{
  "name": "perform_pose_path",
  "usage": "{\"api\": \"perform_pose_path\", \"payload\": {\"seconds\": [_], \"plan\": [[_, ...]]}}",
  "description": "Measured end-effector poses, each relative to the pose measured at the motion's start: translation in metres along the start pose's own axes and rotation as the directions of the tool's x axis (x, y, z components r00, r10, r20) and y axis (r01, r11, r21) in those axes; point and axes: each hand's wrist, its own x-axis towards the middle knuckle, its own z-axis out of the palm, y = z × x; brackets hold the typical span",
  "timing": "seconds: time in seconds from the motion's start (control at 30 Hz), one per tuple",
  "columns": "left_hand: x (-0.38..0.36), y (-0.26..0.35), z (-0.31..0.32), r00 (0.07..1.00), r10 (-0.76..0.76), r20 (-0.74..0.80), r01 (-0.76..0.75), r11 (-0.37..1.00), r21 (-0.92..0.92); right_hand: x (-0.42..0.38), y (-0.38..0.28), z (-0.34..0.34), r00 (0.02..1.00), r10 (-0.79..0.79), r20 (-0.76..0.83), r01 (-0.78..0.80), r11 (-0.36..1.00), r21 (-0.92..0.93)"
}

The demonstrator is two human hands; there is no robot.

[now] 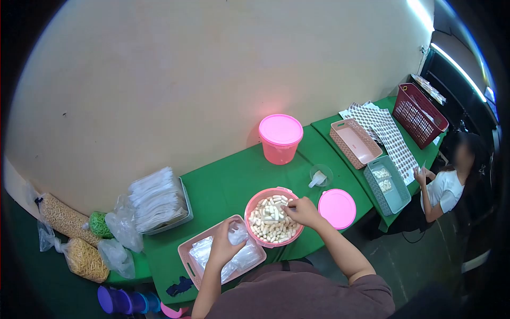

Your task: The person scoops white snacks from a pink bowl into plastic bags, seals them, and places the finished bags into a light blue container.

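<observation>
My left hand (226, 245) is over a pink basket (183, 250) of clear plastic bags (245, 259). Its fingers curl around a crumpled clear plastic bag (237, 234). My right hand (304, 212) reaches over the right rim of an open pink bucket (249, 234), fingertips pinched together. Below those fingers lie many white capsule-shaped pieces (271, 228), filling the bucket. A pale, translucent shape shows by the fingertips, but I cannot make out what they hold. To the right, a round pink lid (337, 209) lies flat on the green table.
Behind stand a lidded pink bucket (280, 141) and a clear bowl with a white scoop (317, 179). Stacked white bags (159, 199) fill a tray at left, beside bagged snacks (87, 260). Right are baskets (388, 189), printed sheets (390, 135) and a seated person (443, 189).
</observation>
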Motion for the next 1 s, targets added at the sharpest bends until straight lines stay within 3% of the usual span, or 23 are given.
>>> {"api": "perform_pose_path", "payload": {"seconds": [0.1,0.17,0.2,0.27,0.4,0.47,0.5,0.57,0.6,0.63,0.7,0.77,0.9,0.97,1.0], "plan": [[0.015,0.014,0.015,0.997,0.068,0.037,-0.071,0.993,0.097,-0.003,-0.023,-0.034,0.998,0.041,0.042,-0.042,0.999,0.022],[0.022,0.018,0.025,0.981,0.184,0.060,-0.193,0.941,0.277,-0.004,-0.037,-0.049,0.991,0.012,0.131,-0.011,1.000,-0.004],[0.025,0.022,0.029,0.980,0.186,0.063,-0.197,0.941,0.275,-0.005,-0.038,-0.049,0.992,0.015,0.128,-0.014,1.000,-0.005],[0.031,0.029,0.037,0.978,0.159,0.136,-0.187,0.957,0.224,-0.006,-0.039,-0.049,0.978,-0.179,0.108,0.191,0.974,-0.119],[0.035,0.040,0.052,0.962,0.212,0.175,-0.253,0.930,0.266,-0.003,-0.049,-0.049,0.967,-0.188,0.169,0.220,0.956,-0.192],[0.033,0.043,0.056,0.946,0.273,0.173,-0.312,0.910,0.273,-0.001,-0.064,-0.059,0.983,-0.170,0.070,0.172,0.985,-0.014],[0.033,0.045,0.057,0.947,0.272,0.172,-0.312,0.909,0.275,0.001,-0.070,-0.065,0.983,-0.172,0.070,0.173,0.985,-0.013],[0.031,0.050,0.058,0.952,0.295,0.081,-0.305,0.931,0.198,0.007,-0.081,-0.079,0.997,-0.014,0.076,-0.010,0.952,0.306],[0.031,0.049,0.059,0.952,0.295,0.078,-0.305,0.931,0.200,0.008,-0.085,-0.085,0.997,-0.008,0.080,-0.027,0.904,0.426],[0.032,0.049,0.060,0.966,0.257,0.026,-0.258,0.959,0.116,0.008,-0.086,-0.083,0.997,-0.011,0.080,-0.025,0.904,0.426],[0.032,0.049,0.058,0.976,0.215,-0.025,-0.214,0.976,0.030,0.006,-0.088,-0.073,0.994,-0.078,0.080,-0.014,0.622,0.783],[0.032,0.052,0.054,0.973,0.218,-0.080,-0.214,0.975,0.054,0.001,-0.090,-0.067,0.988,-0.096,0.122,-0.045,0.571,0.820],[0.032,0.045,0.051,0.969,0.219,-0.114,-0.212,0.975,0.063,-0.007,-0.104,-0.073,1.000,-0.028,0.004,0.012,0.560,0.828],[0.032,0.034,0.055,0.945,0.154,-0.287,-0.196,0.973,-0.125,-0.009,-0.098,-0.078,0.969,0.093,-0.227,0.135,0.570,0.811],[0.033,0.026,0.057,0.945,0.153,-0.289,-0.195,0.973,-0.124,-0.006,-0.089,-0.076,0.946,0.143,-0.291,0.159,0.577,0.801]]}}
